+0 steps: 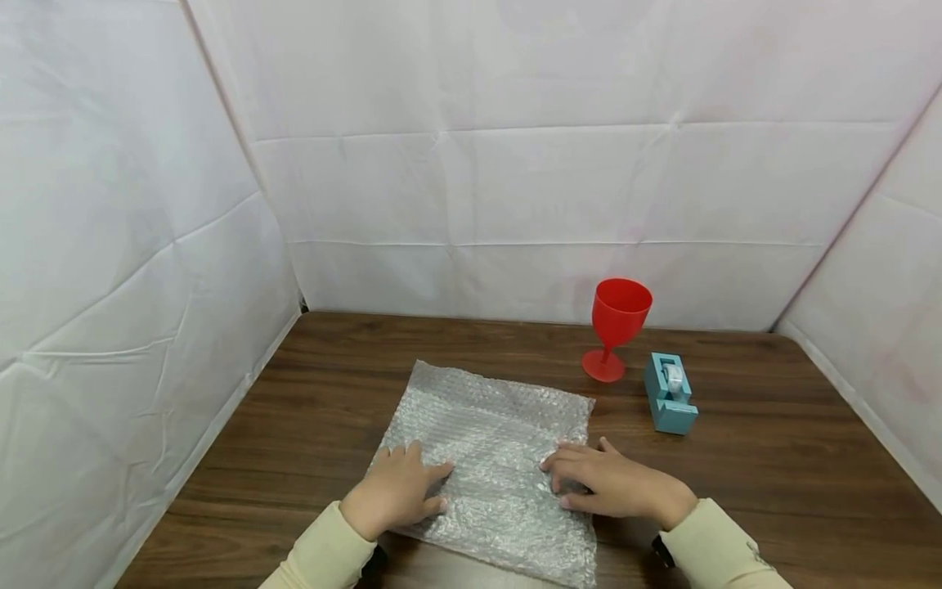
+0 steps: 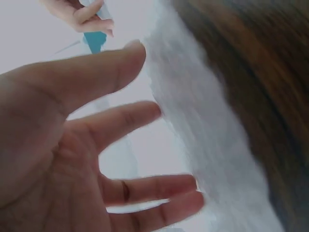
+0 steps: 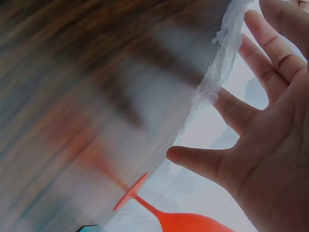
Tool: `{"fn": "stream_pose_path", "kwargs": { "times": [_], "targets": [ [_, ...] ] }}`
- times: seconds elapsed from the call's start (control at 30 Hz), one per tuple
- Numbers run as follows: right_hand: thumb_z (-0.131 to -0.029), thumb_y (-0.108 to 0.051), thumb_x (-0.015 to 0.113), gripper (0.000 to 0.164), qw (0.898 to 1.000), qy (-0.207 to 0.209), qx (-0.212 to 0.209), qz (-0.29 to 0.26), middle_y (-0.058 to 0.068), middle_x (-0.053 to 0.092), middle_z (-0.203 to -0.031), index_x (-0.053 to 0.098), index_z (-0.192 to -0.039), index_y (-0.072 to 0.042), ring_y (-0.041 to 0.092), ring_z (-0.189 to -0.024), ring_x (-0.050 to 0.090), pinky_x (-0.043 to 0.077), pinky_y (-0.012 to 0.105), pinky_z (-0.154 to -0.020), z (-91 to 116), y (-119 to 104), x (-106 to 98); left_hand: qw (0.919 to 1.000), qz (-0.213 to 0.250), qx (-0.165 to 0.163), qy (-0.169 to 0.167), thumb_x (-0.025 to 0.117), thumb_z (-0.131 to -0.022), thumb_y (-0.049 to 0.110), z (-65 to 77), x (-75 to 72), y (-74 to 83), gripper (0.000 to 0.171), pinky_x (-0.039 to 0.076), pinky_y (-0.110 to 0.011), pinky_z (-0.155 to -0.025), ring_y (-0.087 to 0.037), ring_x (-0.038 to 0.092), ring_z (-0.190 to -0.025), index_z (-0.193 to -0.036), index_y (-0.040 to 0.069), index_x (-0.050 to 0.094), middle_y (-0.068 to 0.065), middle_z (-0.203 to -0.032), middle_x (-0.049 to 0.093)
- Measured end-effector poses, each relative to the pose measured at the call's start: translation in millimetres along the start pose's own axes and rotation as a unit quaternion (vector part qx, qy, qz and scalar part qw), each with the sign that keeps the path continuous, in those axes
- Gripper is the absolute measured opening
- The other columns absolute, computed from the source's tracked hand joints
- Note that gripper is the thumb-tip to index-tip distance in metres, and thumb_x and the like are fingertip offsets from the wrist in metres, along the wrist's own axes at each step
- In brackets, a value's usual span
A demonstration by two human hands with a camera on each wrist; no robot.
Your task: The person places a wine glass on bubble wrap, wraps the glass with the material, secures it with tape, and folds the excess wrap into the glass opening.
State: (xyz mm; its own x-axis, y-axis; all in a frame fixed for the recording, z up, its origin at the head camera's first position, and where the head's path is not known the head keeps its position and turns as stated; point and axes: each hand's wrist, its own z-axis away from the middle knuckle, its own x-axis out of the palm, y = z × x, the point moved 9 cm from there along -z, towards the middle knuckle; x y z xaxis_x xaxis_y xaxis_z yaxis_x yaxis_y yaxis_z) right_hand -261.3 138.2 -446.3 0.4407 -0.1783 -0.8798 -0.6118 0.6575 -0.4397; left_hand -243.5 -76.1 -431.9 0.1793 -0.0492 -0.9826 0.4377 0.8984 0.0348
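A sheet of clear bubble wrap (image 1: 500,425) lies flat on the wooden table, its near edge toward me. My left hand (image 1: 401,488) rests at its left side, fingers spread and thumb apart. On the right side of the sheet, my right hand (image 1: 611,480) touches it with relaxed fingers. The left wrist view has the left fingertips right at the bubble wrap (image 2: 203,106). From the right wrist, the spread right fingers (image 3: 239,108) meet the sheet's crinkled edge (image 3: 212,77). Neither hand grips anything.
Beyond the sheet's far right corner stands a red plastic goblet (image 1: 618,315), upright. A light blue tape dispenser (image 1: 671,413) with a roll of tape sits to its right on the brown wooden table (image 1: 316,393). White cloth walls (image 1: 515,188) enclose the back and sides.
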Motion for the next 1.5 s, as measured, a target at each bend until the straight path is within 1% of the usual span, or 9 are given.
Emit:
{"fn": "stream_pose_path", "kwargs": {
  "times": [0.17,0.3,0.53,0.6,0.77,0.93,1.2,1.4,1.5],
  "targets": [
    [-0.09,-0.028,0.066,0.013,1.0,0.019,0.018,0.007,-0.007,0.054,-0.134,0.055,-0.094,-0.033,0.034,-0.136,0.039,0.019,0.08,-0.095,-1,-6,0,0.998,0.034,0.054,-0.003,0.07,-0.083,0.045,-0.5,0.4,-6.3,0.056,0.029,-0.064,-0.104,-0.046,0.045,-0.122,-0.134,0.027,0.058,-0.026,-0.129,0.052],
    [-0.088,-0.022,0.069,0.02,0.999,0.031,0.013,0.009,-0.007,0.054,-0.133,0.054,-0.097,-0.031,0.03,-0.13,0.045,0.023,0.08,-0.094,2,-5,-2,0.9965,0.041,0.073,-0.006,0.072,-0.081,0.044,-0.6,-0.9,-2.1,0.059,0.023,-0.071,-0.104,-0.044,0.049,-0.118,-0.135,0.028,0.056,-0.025,-0.128,0.051],
    [-0.087,-0.015,0.069,0.04,0.999,0.036,0.028,0.027,-0.008,0.051,-0.131,0.055,-0.121,-0.029,0.029,-0.13,0.046,0.025,0.079,-0.092,7,6,-5,0.9956,0.03,0.088,0.01,0.072,-0.08,0.048,-1.3,-2.4,8.1,0.061,0.032,-0.074,-0.096,-0.044,0.054,-0.11,-0.136,0.03,0.055,-0.024,-0.133,0.047],
    [-0.087,-0.014,0.069,0.042,0.998,0.036,0.035,0.037,-0.007,0.051,-0.132,0.056,-0.123,-0.028,0.029,-0.131,0.046,0.025,0.08,-0.092,7,9,-6,0.9954,0.024,0.092,0.017,0.072,-0.08,0.049,-1.2,-3.3,11.5,0.062,0.035,-0.072,-0.093,-0.042,0.055,-0.107,-0.136,0.03,0.055,-0.021,-0.131,0.048],
    [-0.086,-0.01,0.069,0.042,0.998,0.038,0.044,0.038,-0.004,0.051,-0.133,0.058,-0.124,-0.025,0.031,-0.134,0.042,0.024,0.08,-0.093,9,14,-9,0.996,0.003,0.087,0.022,0.069,-0.08,0.054,-1.8,-4.1,17.9,0.063,0.037,-0.067,-0.092,-0.04,0.056,-0.106,-0.137,0.032,0.054,-0.018,-0.128,0.051],
    [-0.086,-0.005,0.068,0.041,0.997,0.043,0.047,0.036,-0.004,0.052,-0.132,0.059,-0.122,-0.025,0.032,-0.133,0.043,0.024,0.08,-0.092,10,16,-12,0.997,-0.006,0.076,0.008,0.067,-0.08,0.057,-4.2,-1.5,21.6,0.064,0.036,-0.068,-0.096,-0.044,0.055,-0.114,-0.137,0.034,0.053,-0.017,-0.134,0.053],
    [-0.086,-0.001,0.067,0.037,0.998,0.041,0.042,0.03,-0.004,0.053,-0.129,0.063,-0.116,-0.021,0.033,-0.131,0.044,0.024,0.079,-0.094,9,14,-14,0.9979,-0.006,0.063,-0.016,0.069,-0.079,0.056,-9.1,0.8,22.0,0.061,0.034,-0.067,-0.098,-0.043,0.055,-0.114,-0.135,0.036,0.054,-0.016,-0.134,0.053],
    [-0.089,-0.009,0.066,0.027,0.997,0.051,0.046,0.022,-0.005,0.057,-0.124,0.068,-0.114,-0.02,0.03,-0.126,0.049,0.025,0.077,-0.097,6,14,-16,0.9972,0.004,0.056,-0.05,0.069,-0.081,0.053,-16.1,-6.5,21.3,0.053,0.036,-0.064,-0.099,-0.043,0.055,-0.114,-0.129,0.035,0.06,-0.016,-0.133,0.054],
    [-0.091,-0.015,0.064,0.024,0.997,0.061,0.041,0.019,-0.005,0.059,-0.122,0.069,-0.114,-0.019,0.03,-0.124,0.051,0.027,0.074,-0.098,4,12,-16,0.9961,0.027,0.061,-0.058,0.067,-0.084,0.05,-21.5,-12.6,21.7,0.043,0.038,-0.061,-0.098,-0.041,0.056,-0.113,-0.123,0.032,0.064,-0.015,-0.13,0.056]
  ]
}}
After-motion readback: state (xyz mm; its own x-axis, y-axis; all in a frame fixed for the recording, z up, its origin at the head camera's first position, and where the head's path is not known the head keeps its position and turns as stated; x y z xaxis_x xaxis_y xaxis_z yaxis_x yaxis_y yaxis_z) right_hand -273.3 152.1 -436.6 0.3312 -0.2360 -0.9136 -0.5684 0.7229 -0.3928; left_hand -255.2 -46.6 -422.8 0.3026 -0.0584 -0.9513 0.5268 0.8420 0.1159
